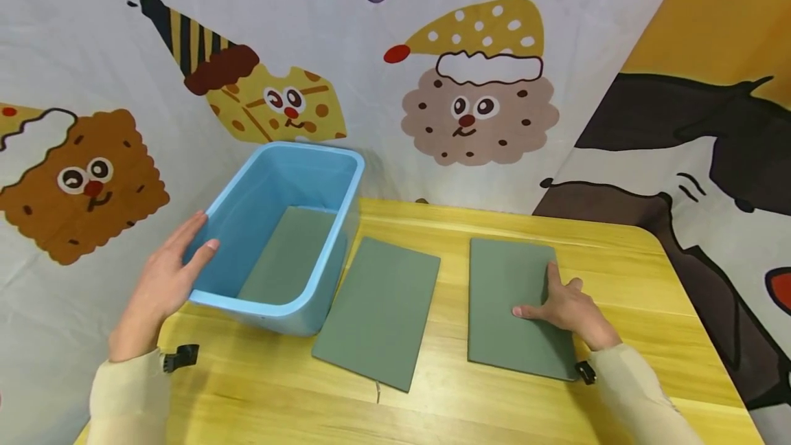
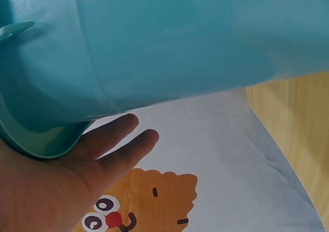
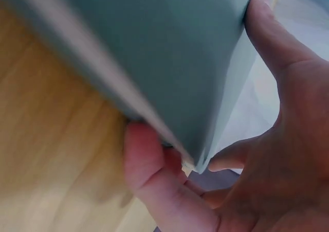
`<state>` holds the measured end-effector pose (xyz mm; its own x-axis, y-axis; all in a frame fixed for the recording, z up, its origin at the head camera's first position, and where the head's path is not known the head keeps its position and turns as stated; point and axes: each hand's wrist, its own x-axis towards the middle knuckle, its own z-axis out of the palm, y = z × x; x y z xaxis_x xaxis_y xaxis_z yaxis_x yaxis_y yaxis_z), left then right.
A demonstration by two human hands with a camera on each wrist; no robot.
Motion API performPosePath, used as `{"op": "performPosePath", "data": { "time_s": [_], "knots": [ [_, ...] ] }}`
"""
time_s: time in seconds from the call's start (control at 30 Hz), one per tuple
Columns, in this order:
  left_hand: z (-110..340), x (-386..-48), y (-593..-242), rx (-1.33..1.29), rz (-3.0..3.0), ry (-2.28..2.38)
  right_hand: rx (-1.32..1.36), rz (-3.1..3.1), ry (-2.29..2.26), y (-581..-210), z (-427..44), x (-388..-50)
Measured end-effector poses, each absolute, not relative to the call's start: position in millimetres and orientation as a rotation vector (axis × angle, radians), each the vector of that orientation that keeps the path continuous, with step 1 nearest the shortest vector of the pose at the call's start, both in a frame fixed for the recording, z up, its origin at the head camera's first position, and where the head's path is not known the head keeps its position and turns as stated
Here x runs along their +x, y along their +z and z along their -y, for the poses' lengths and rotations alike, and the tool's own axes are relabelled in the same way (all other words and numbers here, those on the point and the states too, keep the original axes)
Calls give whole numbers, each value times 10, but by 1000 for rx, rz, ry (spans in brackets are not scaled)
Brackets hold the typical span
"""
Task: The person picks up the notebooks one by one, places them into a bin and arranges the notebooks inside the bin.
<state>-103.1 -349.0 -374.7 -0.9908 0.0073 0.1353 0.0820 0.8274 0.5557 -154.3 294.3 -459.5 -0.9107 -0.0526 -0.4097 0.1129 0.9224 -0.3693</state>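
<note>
In the head view, a light blue plastic bin (image 1: 357,184) stands at the table's left. My left hand (image 1: 167,277) holds its left rim, thumb over the inside and fingers outside; the left wrist view shows two fingers (image 2: 146,139) below the bin's outer wall (image 2: 205,41). My right hand (image 1: 571,307) is at the right edge of a grey-green book (image 1: 503,294), thumb across the cover. A pale page edge and fingers (image 3: 144,155) around the book (image 3: 169,62) show in the right wrist view. Another grey-green book (image 1: 383,307) lies beside the bin.
Inside the bin, a grey-green flat piece (image 1: 290,253) lies on the bottom. The yellow wood-grain table (image 1: 457,404) has a rounded far right corner. A cloth with cartoon prints (image 1: 371,40) hangs behind and to the sides. A short thin strand (image 1: 378,391) sits below the middle book.
</note>
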Motion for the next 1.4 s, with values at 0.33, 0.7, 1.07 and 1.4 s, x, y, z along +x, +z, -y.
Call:
{"op": "performPosePath", "data": {
  "time_s": [0.33,0.7,1.07,1.4],
  "knots": [
    [3505,-1025,-3779,-61,2882,-890,-33,-2685,-535,-4651,-3015,-1562],
    [3469,-1059,-3795,-58,2893,-894,-142,-2701,-844,-4721,-3212,-1446],
    [3495,-1048,-3758,-74,2871,-891,-172,-2663,-1161,-4572,-3215,-1304],
    [3485,-1037,-3742,-46,2881,-878,-151,-2622,-1326,-4428,-3189,-1204]
  ]
}}
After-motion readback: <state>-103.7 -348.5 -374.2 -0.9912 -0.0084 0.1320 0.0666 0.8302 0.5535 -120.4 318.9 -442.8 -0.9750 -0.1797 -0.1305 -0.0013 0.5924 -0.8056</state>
